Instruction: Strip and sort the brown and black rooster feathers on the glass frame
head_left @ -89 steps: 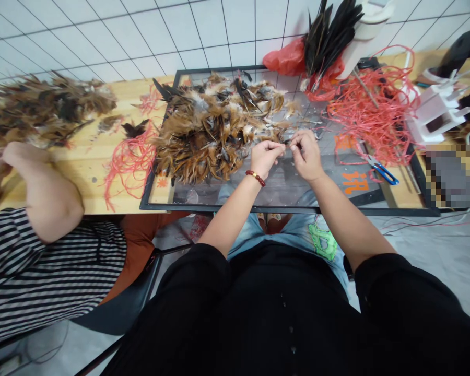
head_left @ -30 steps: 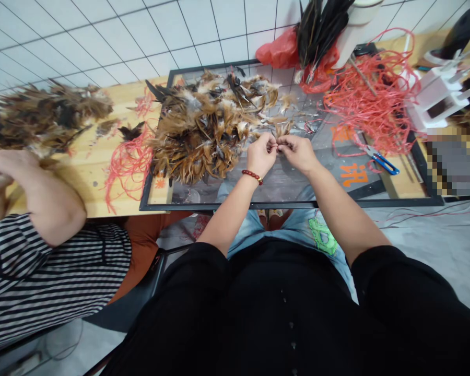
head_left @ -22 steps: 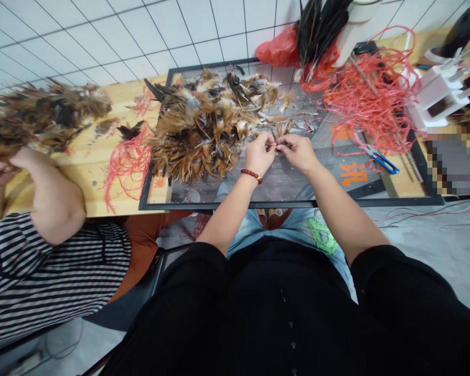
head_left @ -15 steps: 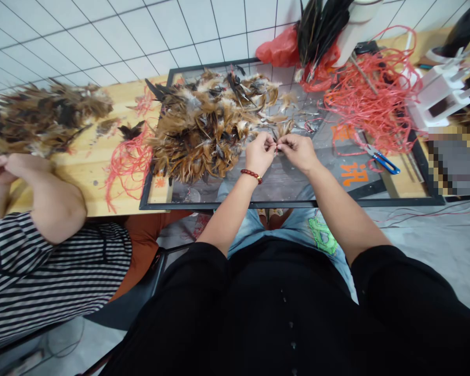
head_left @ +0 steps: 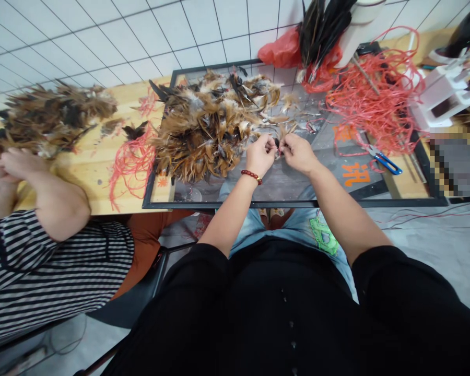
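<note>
Over the glass-topped panel point(head_left: 321, 190), my left hand point(head_left: 261, 155) and my right hand point(head_left: 298, 153) are closed in a pinch, fingertips almost meeting. A bit of red string point(head_left: 279, 152) shows between them beside a small dark piece of feather. Brown feather tips point(head_left: 288, 130) stick out just beyond my right fingers; my hands partly hide how feathers and string join. A red bead bracelet point(head_left: 251, 175) circles my left wrist. Left of my hands lies a big heap of brown feathers point(head_left: 203, 125).
Tangled pink-red string point(head_left: 376, 99) lies at the right, near blue-handled snips point(head_left: 387, 163) and a white charger block point(head_left: 438, 99). Dark long feathers stand by a red plastic bag point(head_left: 280, 51). A co-worker's hands point(head_left: 19, 164) are at the left, by another feather pile point(head_left: 58, 112).
My fingertips have parted slightly, and red string now shows between them. The co-worker's hands have shifted a little. The whole view has moved slightly.
</note>
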### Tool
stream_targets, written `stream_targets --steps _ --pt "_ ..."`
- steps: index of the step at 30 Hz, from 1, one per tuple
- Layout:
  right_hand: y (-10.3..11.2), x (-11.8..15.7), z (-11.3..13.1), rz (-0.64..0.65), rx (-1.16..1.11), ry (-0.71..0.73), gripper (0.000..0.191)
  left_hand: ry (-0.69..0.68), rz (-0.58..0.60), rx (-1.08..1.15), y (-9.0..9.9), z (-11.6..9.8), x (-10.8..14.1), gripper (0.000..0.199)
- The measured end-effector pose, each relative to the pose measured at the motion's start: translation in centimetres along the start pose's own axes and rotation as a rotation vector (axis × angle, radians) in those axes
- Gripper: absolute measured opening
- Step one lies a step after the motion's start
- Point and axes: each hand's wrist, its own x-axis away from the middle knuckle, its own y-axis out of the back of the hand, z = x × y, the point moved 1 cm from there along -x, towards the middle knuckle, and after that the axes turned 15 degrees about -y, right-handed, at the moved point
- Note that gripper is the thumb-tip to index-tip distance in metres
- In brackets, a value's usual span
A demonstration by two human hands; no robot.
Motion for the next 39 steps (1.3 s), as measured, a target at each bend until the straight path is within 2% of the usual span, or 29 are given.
stream_targets --steps 13,22,24,28,32,34,39 --pt "0.1 0.1 0.2 0.002 0.022 -0.008 0.006 -0.062 0.062 -0.013 0.8 -0.2 1.6 0.017" --pt "0.2 0.1 0.4 0.024 0.028 -0.028 0.006 -0.094 0.153 -0.027 1.4 -1.4 2.0 0.016" --pt "0.2 0.2 0.4 0.005 0.002 -0.016 0.007 -0.073 0.128 -0.007 1.4 -1.6 2.0 0.02" --pt "0.4 0.4 0.5 -0.029 -0.068 -0.003 0.016 0.006 -0.02 0.02 1.4 -1.1 1.6 0.03" --pt "0.8 0.6 0.9 -0.058 -0.112 0.009 0.025 0.093 -0.124 0.066 1.4 -0.1 1.2 0.017" --pt "1.0 0.7 1.1 -0.066 -0.124 0.005 0.028 0.096 -0.129 0.068 1.3 -0.2 1.2 0.011" --pt "1.3 0.9 1.8 -0.078 -0.143 0.027 0.033 0.02 -0.021 -0.051 1.1 -1.4 1.6 0.019"
